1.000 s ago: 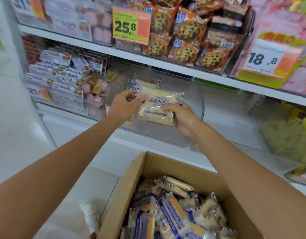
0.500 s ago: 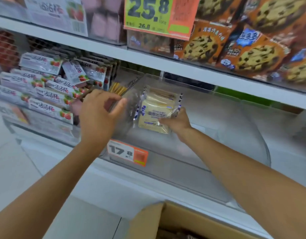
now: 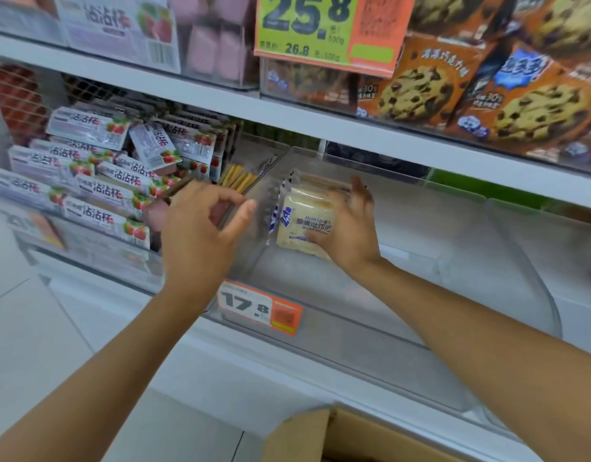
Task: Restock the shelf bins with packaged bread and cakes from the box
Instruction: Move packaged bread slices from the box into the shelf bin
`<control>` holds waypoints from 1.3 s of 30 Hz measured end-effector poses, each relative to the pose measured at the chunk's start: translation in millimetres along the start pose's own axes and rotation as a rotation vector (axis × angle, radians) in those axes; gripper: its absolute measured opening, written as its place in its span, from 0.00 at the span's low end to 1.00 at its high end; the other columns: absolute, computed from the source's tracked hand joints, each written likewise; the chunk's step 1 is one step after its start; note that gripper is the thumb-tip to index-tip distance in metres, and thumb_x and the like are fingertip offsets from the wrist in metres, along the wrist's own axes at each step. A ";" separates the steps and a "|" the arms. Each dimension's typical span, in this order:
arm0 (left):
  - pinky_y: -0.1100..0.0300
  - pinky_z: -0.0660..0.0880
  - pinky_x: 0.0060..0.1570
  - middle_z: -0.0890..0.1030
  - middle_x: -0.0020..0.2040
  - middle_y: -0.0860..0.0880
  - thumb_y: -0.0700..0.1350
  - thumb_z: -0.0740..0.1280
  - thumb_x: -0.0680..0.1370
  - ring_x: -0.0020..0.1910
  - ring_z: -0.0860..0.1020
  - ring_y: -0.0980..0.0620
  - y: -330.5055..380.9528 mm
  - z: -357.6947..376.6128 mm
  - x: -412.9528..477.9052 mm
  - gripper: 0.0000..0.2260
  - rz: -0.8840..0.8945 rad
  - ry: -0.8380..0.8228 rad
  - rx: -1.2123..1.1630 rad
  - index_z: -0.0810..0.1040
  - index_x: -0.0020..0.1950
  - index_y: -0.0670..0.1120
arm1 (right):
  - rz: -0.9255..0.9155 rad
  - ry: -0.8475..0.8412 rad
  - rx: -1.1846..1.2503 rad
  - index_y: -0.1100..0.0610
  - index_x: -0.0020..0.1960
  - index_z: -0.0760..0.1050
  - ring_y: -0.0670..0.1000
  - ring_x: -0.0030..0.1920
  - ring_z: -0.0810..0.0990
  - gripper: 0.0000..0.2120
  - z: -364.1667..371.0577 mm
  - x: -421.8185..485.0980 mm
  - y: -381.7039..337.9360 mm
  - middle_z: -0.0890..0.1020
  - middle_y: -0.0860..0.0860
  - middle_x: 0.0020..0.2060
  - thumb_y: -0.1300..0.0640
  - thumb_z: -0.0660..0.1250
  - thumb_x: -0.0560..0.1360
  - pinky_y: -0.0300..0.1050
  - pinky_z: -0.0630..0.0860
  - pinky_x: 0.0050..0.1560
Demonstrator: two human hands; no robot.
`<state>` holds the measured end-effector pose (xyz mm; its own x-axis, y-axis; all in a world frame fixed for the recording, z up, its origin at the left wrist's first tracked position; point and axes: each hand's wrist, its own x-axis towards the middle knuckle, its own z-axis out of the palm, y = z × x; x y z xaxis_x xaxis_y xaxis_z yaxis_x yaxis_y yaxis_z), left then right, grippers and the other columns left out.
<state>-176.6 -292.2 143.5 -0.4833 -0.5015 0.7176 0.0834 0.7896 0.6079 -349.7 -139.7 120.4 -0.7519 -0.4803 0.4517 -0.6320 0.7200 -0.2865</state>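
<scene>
Your right hand grips toast bread packet by its right edge, thumb on front, fingers spread behind. Packet stands near upright inside clear shelf bin, back left, just beside left wall. Your left hand hovers before that wall, fingers loosely curled, holding nothing. Orange 17.8 price tag on bin front. Cardboard box corner below. Strawberry cup packs fill neighbouring left bin.

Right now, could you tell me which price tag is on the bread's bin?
The 17.8 tag, on the front of the bin below the bread; the 25.8 tag hangs higher up.
</scene>
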 end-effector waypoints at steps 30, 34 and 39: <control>0.55 0.74 0.39 0.78 0.37 0.51 0.46 0.73 0.75 0.35 0.75 0.52 102.4 -10.4 -87.7 0.04 -0.280 -0.337 -0.185 0.79 0.44 0.50 | -0.063 -0.067 0.101 0.61 0.62 0.75 0.58 0.55 0.76 0.16 -145.1 -152.9 2.3 0.77 0.57 0.56 0.60 0.67 0.75 0.54 0.72 0.58; 0.61 0.73 0.39 0.79 0.38 0.53 0.46 0.74 0.75 0.33 0.75 0.55 140.6 0.0 -161.9 0.04 -0.311 -0.614 -0.210 0.80 0.44 0.49 | 0.019 -0.204 0.120 0.58 0.60 0.76 0.57 0.60 0.76 0.13 -169.0 -240.6 31.6 0.73 0.54 0.65 0.60 0.67 0.75 0.53 0.72 0.63; 0.66 0.74 0.49 0.83 0.45 0.53 0.47 0.73 0.75 0.45 0.79 0.57 147.7 6.2 -235.8 0.04 -0.400 -0.869 -0.162 0.82 0.47 0.49 | 0.177 -0.383 0.089 0.54 0.66 0.75 0.51 0.61 0.76 0.17 -180.0 -345.7 77.1 0.70 0.51 0.70 0.57 0.65 0.77 0.41 0.71 0.61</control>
<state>-55.7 -55.2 61.9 -0.9720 -0.2344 -0.0144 -0.1395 0.5270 0.8384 -104.7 172.0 94.2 -0.8549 -0.5166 0.0479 -0.4883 0.7699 -0.4109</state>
